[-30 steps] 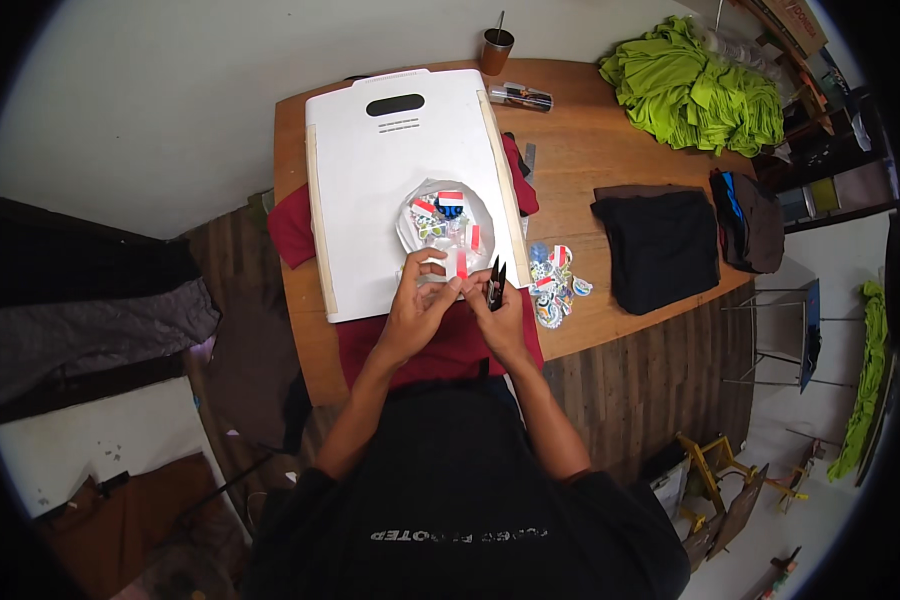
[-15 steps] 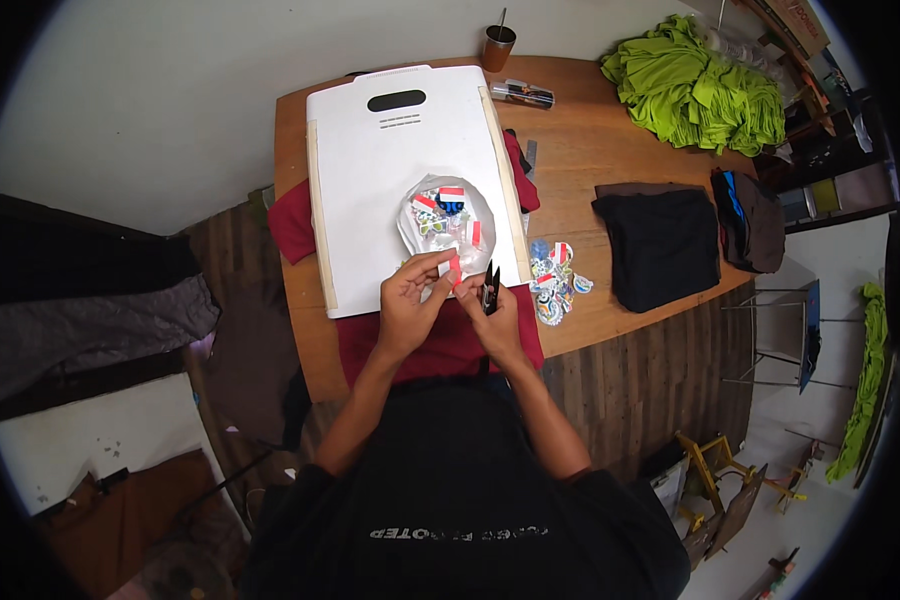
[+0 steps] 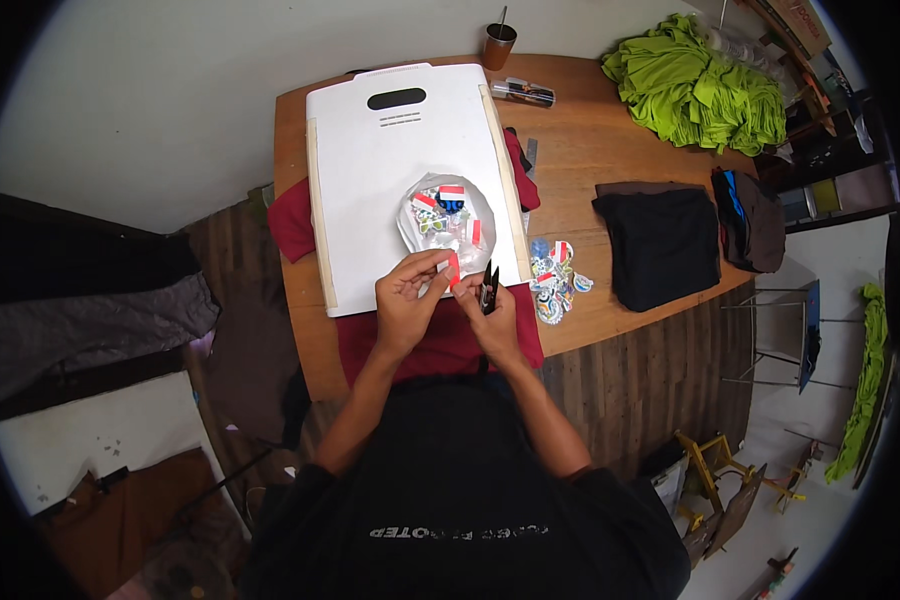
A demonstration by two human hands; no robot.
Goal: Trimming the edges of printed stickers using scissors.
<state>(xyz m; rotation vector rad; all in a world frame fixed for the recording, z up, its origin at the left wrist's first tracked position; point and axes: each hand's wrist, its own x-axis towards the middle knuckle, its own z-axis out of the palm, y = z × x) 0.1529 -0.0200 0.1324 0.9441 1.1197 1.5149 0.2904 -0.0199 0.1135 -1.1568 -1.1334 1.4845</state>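
My left hand pinches a small red-and-white sticker between thumb and fingertips. My right hand meets the sticker's near end with its fingertips while keeping hold of black scissors, small like thread snips, whose points stick up. Just beyond both hands is a crumpled white plastic bag, rolled open, with several stickers inside, some red and white, one blue and black. The bag rests on a white board with a handle slot. To the right of my right hand lies a pile of cut stickers.
Dark red cloth shows under the board. On the wooden table are folded black garments, a heap of lime-green cloth, a brown cup, a clear case and a metal ruler.
Both hands have shifted very slightly, and the sticker between them has turned a little, its red part now more upright. The bag and the sticker pile stay put.
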